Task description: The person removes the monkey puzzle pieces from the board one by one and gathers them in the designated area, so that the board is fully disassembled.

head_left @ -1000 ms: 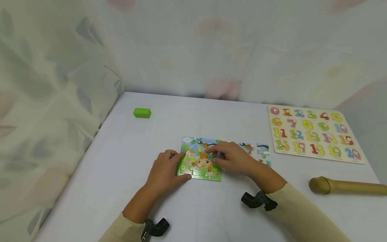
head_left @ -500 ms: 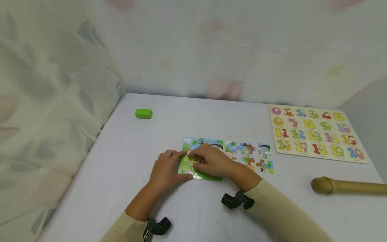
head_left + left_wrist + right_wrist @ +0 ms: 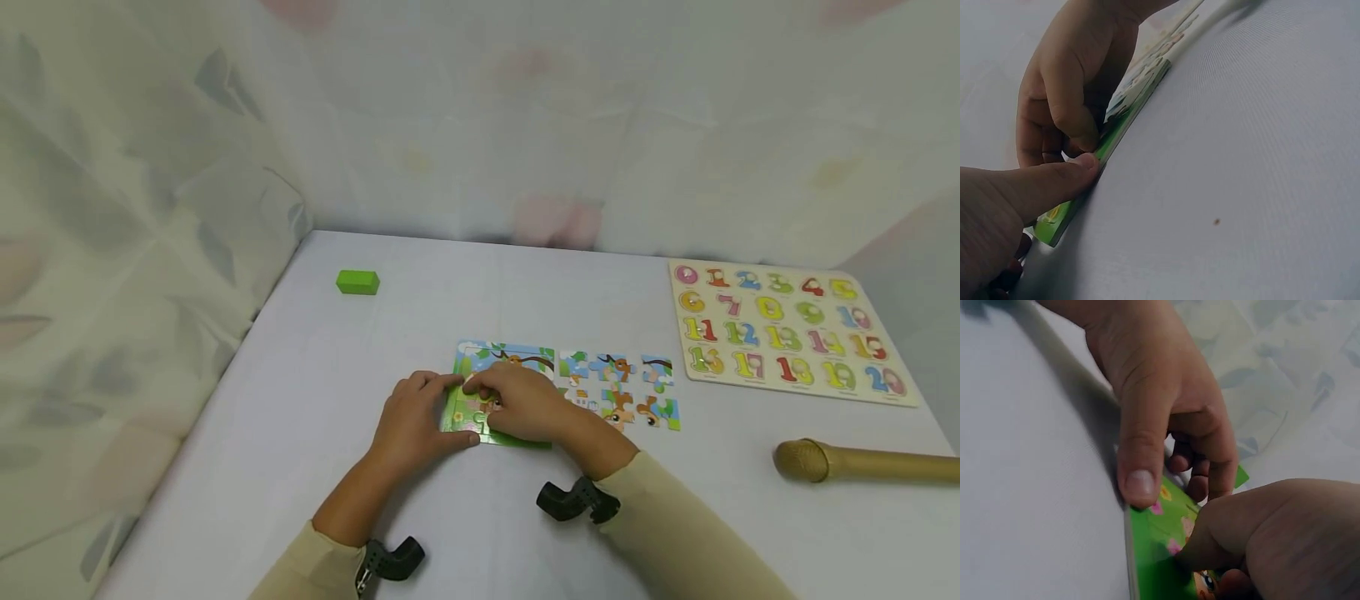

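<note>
A jigsaw puzzle board with a monkey picture on green and blue lies mid-table. My left hand grips its near left corner, thumb on the near edge and fingers along the left edge. Over the board's middle, my right hand has its index fingertip and thumb bent down against the picture. Whether a piece sits between them is hidden. In the left wrist view, my right hand curls down just beyond my left thumb. Several loose puzzle pieces lie right of the board.
A wooden number board lies at the back right. Before it, at the right edge, is a gold microphone. A green block stands at the back left. Patterned cloth hangs behind the white table.
My right hand has moved left across the puzzle board, from its right side to the middle, uncovering the loose pieces. My left hand has stayed at the corner.
</note>
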{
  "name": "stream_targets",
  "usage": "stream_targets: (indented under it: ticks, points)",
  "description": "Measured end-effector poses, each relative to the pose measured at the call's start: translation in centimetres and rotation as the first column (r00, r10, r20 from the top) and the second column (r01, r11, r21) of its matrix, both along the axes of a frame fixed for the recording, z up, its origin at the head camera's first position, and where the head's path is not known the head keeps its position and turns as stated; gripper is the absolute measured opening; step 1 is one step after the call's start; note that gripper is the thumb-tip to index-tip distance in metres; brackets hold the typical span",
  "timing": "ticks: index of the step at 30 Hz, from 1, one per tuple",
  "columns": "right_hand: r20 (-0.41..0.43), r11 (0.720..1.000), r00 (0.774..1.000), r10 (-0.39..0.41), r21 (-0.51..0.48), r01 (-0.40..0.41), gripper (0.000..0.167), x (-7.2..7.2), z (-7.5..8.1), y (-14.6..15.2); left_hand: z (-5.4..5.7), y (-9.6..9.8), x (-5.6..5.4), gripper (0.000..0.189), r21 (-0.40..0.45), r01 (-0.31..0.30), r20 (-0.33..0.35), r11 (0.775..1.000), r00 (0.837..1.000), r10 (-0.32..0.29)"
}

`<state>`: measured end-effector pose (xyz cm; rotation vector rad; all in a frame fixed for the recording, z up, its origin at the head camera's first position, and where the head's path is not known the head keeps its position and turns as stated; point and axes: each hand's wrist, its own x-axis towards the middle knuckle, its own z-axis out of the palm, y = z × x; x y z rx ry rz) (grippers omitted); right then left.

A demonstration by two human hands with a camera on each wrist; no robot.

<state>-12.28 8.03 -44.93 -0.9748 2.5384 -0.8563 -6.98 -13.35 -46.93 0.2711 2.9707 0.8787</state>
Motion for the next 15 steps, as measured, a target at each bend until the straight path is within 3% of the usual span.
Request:
stream_targets:
  ticks: [6, 15]
  points:
    - [0.071, 1.0, 0.997, -0.022, 0.0, 0.022, 0.053, 0.12, 0.31, 0.23, -0.07, -0.04, 0.01, 0.086, 0.001, 0.013, -0.012, 1.0, 1.0, -0.013]
    - [0.088, 0.999, 0.995, -0.041, -0.017, 0.042, 0.047, 0.08, 0.09, 0.24, 0.01, -0.13, -0.02, 0.086, -0.009, 0.017, -0.011, 1.0, 1.0, -0.017]
